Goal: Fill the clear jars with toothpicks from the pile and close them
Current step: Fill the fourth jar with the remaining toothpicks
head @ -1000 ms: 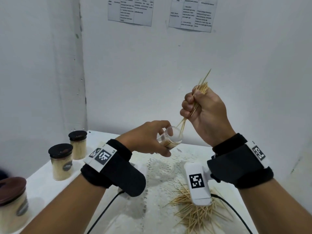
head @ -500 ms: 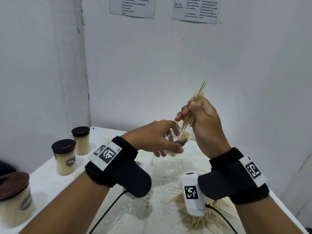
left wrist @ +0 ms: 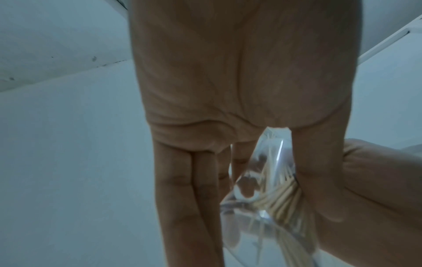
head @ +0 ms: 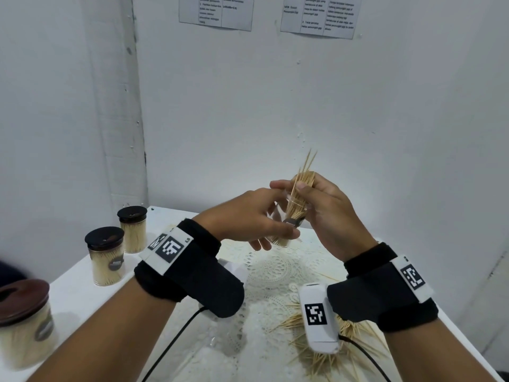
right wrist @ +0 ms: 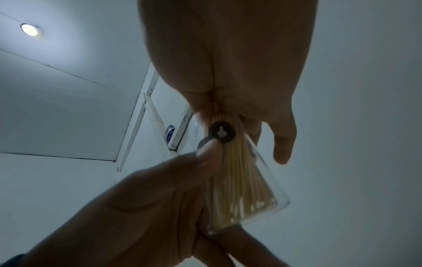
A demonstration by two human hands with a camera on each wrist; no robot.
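Filling step: my left hand [head: 248,216] gripping jar [head: 289,221] mid-air over table; my right hand [head: 325,208] pinching toothpicks [head: 301,183], feeding into mouth. Next: releasing bundle, settling sticks, fetching lid.

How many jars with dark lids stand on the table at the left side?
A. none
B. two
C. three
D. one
C: the head view shows three closed jars on the left of the table, the far jar, the middle jar and the near jar, each with a dark lid and filled with toothpicks.
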